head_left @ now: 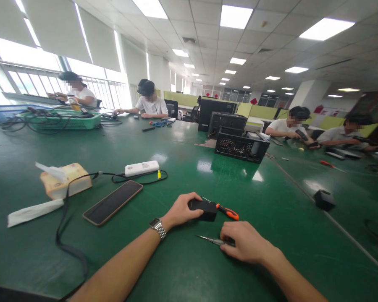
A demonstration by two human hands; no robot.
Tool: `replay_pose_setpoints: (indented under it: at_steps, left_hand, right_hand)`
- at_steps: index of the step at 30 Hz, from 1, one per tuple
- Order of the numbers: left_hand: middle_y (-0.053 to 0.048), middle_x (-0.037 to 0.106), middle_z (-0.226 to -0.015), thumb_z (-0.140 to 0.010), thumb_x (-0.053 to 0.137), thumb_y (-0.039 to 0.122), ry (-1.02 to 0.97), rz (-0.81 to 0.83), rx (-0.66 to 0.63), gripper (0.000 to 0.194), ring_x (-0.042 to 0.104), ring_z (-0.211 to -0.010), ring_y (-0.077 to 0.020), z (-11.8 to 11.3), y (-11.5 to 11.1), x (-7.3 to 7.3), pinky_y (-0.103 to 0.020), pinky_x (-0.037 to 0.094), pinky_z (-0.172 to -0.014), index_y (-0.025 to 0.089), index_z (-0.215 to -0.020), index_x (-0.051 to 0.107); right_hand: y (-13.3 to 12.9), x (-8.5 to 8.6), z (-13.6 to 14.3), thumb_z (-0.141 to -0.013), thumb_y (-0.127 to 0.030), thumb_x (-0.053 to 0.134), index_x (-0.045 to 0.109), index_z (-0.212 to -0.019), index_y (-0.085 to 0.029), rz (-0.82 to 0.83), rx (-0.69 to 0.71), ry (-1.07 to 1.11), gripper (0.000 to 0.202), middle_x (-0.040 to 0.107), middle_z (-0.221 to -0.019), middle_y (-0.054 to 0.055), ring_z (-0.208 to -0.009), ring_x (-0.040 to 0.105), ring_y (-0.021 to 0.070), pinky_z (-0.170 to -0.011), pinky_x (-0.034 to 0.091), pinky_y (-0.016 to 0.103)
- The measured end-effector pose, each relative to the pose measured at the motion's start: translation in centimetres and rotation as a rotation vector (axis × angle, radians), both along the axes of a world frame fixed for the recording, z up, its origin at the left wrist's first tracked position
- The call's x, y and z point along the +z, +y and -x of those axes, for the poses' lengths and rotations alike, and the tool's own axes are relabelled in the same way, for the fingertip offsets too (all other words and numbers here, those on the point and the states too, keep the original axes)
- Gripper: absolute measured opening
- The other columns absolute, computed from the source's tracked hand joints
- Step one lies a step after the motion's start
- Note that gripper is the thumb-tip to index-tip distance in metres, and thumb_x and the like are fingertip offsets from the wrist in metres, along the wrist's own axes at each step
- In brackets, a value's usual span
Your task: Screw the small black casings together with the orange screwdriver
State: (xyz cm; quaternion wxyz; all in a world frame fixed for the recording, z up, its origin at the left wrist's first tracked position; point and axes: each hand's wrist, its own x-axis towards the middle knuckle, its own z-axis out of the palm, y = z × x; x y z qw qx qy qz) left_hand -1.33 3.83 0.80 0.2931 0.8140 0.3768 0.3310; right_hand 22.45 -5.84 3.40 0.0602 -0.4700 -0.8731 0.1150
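Green tabletop (pixel 176 268); black box (pixel 208 212) inside left hand (pixel 183 210).

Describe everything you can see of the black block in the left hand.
The black block is box-shaped with flat faces and fairly straight edges; its material is unclear. The left hand grips its left end, thumb on the near side, hiding part of it. It is at the green table, though whether it rests there is unclear. An orange-and-black screwdriver lies close by.
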Motion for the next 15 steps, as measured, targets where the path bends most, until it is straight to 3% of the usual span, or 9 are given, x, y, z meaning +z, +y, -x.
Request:
replay_pose_setpoints:
  at_steps: [5, 10, 15]
  left_hand:
    - [-0.001, 0.069, -0.087, -0.073, 0.068, 0.03, -0.02, -0.007, 0.029, 0.026, 0.061, -0.077, -0.0187, -0.1, 0.1, -0.2, -0.026, 0.046, -0.07, 0.017, -0.096, 0.066]
    - [-0.002, 0.07, -0.09, -0.073, 0.068, 0.029, -0.036, -0.008, 0.034, 0.026, 0.063, -0.081, -0.02, -0.1, 0.3, -0.4, -0.028, 0.046, -0.074, 0.017, -0.096, 0.066]
    - [-0.002, 0.07, -0.09, -0.073, 0.067, 0.028, -0.039, -0.009, 0.035, 0.026, 0.063, -0.081, -0.0203, -0.1, 0.3, -0.4, -0.028, 0.047, -0.074, 0.017, -0.096, 0.067]
  right_hand:
    - [1.0, 0.0, -1.5, -0.089, -0.031, 0.051, 0.063, -0.085, -0.02, 0.062, -0.107, 0.201, 0.017, 0.063, -0.071, -0.001, -0.063, 0.055, 0.0131, -0.06, 0.038, 0.023]
    - [1.9, 0.2, -3.6, -0.094, -0.034, 0.045, 0.068, -0.089, -0.019, 0.02, -0.135, 0.318, 0.028, 0.067, -0.081, 0.002, -0.073, 0.059, 0.016, -0.069, 0.041, 0.027]
    - [1.8, 0.5, -3.9, -0.095, -0.039, 0.044, 0.07, -0.091, -0.019, 0.016, -0.165, 0.385, 0.033, 0.069, -0.083, 0.003, -0.074, 0.06, 0.0168, -0.069, 0.043, 0.027]
